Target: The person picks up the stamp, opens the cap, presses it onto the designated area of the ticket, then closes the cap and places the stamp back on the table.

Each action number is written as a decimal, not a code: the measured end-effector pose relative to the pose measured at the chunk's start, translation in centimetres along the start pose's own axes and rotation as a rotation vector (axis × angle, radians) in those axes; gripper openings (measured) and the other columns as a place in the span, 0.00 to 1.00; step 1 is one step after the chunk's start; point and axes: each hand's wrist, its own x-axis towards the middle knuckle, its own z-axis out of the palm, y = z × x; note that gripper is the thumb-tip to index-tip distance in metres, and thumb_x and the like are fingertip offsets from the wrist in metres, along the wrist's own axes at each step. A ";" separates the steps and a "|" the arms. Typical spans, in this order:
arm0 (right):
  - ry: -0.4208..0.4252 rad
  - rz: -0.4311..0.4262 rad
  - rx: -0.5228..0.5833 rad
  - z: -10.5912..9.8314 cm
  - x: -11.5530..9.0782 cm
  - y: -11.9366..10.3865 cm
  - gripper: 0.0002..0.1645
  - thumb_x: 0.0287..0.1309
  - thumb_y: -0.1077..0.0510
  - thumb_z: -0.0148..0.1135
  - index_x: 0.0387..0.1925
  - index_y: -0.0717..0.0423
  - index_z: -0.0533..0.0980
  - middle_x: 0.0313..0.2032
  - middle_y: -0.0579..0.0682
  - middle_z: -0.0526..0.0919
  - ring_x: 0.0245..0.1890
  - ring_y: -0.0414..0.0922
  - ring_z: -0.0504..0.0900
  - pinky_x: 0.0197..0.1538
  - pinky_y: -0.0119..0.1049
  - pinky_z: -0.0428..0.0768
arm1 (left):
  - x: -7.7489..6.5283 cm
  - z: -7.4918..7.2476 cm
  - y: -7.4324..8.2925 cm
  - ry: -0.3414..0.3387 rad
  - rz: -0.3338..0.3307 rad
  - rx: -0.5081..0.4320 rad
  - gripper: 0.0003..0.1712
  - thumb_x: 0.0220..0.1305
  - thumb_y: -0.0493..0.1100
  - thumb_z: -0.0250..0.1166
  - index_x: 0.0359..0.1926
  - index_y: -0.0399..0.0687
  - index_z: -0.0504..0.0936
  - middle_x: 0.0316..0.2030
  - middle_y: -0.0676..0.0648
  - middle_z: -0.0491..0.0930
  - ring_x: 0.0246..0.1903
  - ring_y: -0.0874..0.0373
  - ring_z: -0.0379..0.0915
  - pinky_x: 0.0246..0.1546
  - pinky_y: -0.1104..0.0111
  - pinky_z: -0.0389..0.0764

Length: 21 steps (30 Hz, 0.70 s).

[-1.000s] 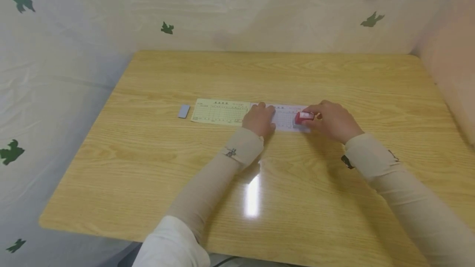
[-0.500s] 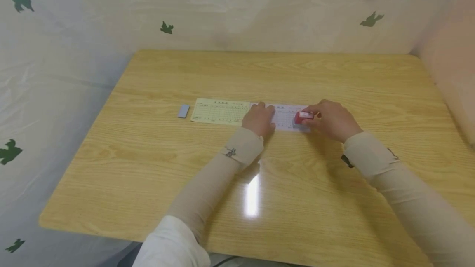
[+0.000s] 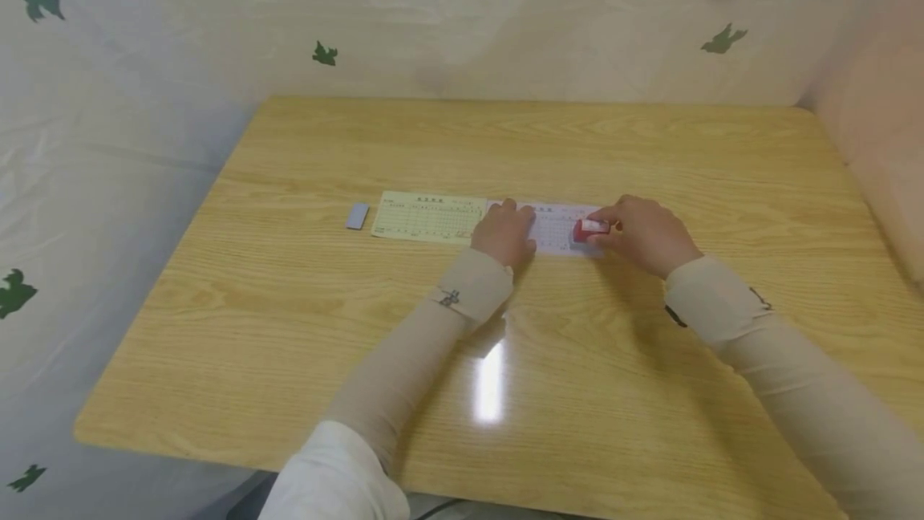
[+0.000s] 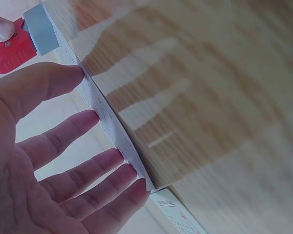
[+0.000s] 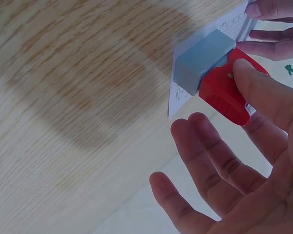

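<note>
A red self-inking stamp (image 3: 590, 229) with a grey base sits on the right part of a pale lilac printed form (image 3: 554, 233). My right hand (image 3: 648, 236) pinches its red handle between thumb and fingers; the other fingers stick out loosely, as the right wrist view shows. In the left wrist view, the grey base (image 4: 41, 30) meets the paper. My left hand (image 3: 503, 233) rests its spread fingertips on the lilac form's left part, beside a yellow printed form (image 3: 426, 217). The stamp's underside is hidden.
A small grey rectangular piece (image 3: 357, 216) lies left of the yellow form. All of it lies on a wood-grain table (image 3: 289, 343) with a light glare spot near the front. Pale cloth (image 3: 433, 14) with green bird shapes surrounds the table.
Very little differs. My right wrist has shifted slightly left, while the stamp stays at the same spot on the lilac form. The left hand keeps its place.
</note>
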 end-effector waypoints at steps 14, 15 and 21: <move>0.044 -0.044 -0.010 0.2 -0.1 0.3 0.25 0.65 0.55 0.69 0.59 0.64 0.79 0.45 0.64 0.80 0.40 0.58 0.76 0.44 0.54 0.77 | 0.1 -0.1 0.0 -0.009 -0.012 -0.003 0.26 0.71 0.48 0.65 0.67 0.50 0.76 0.57 0.45 0.77 0.56 0.52 0.73 0.54 0.62 0.80; 0.043 -0.046 -0.005 0.2 -0.1 0.4 0.25 0.65 0.55 0.69 0.59 0.64 0.79 0.45 0.64 0.80 0.40 0.58 0.76 0.44 0.55 0.77 | 0.1 -0.1 0.0 -0.011 -0.011 -0.003 0.26 0.71 0.48 0.65 0.67 0.50 0.76 0.57 0.45 0.77 0.56 0.52 0.73 0.54 0.62 0.80; 0.011 -0.021 0.030 0.2 -0.1 0.6 0.26 0.67 0.53 0.68 0.61 0.63 0.78 0.49 0.66 0.77 0.48 0.64 0.77 0.49 0.60 0.78 | 0.1 -0.1 -0.1 -0.018 -0.005 0.003 0.28 0.70 0.49 0.66 0.68 0.51 0.75 0.57 0.46 0.77 0.56 0.52 0.73 0.55 0.62 0.79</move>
